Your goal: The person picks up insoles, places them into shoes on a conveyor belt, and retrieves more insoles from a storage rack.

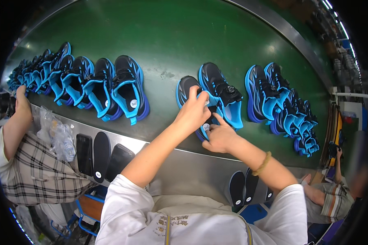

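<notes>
A black sneaker with blue lining and sole (184, 84) lies before me on the green work surface, toe pointing away. My left hand (193, 109) grips it at the tongue and collar. At its heel is my right hand (222, 136), index finger reaching over the blue collar and thumb by the heel. Inside, a white round sticker shows on the insole (206, 126); my fingers hide much of the opening. Touching it on the right is a matching sneaker (216, 78), with a dial on its tongue and a pale insole area visible.
Rows of similar sneakers stand left (127, 82) and right (257, 92). On the metal ledge (178, 171) are two phones (84, 153) (119, 160), a loose insole (101, 153), plastic bags (59, 137) and more insoles (236, 186). People sit on both sides; one person's hand (23, 101) is at left.
</notes>
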Tool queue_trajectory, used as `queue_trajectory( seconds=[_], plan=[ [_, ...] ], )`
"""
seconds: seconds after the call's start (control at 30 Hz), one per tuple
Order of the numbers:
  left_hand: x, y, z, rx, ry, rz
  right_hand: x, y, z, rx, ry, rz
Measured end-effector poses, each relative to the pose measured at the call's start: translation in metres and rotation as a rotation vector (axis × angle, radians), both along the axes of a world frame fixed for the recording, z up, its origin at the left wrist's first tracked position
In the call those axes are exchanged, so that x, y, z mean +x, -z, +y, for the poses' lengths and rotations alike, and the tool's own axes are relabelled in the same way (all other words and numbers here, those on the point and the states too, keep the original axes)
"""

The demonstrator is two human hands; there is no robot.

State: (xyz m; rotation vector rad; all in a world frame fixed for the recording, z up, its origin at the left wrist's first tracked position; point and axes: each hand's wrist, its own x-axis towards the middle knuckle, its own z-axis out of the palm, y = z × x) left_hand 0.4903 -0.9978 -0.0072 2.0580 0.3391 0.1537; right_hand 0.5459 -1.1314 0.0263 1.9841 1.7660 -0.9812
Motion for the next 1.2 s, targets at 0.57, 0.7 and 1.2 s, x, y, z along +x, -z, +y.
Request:
queue_trajectory(
  seconds=[0.57,0.7,1.2],
  plan=[
    [-0.01,-0.012,0.051,1.086,0.228,-0.045,-0.089,0.027,-0.043,1.118,0.825,0.186],
    [-0.013,0.007,0.045,1.462,0.289,-0.038,-0.109,0.01,-0.126,1.006,0.914,0.129],
    [0.013,-0.087,0.035,-0.459,-0.396,-0.385,-0.14,0.005,-0.394,0.694,1.433,-0.47]
  ],
)
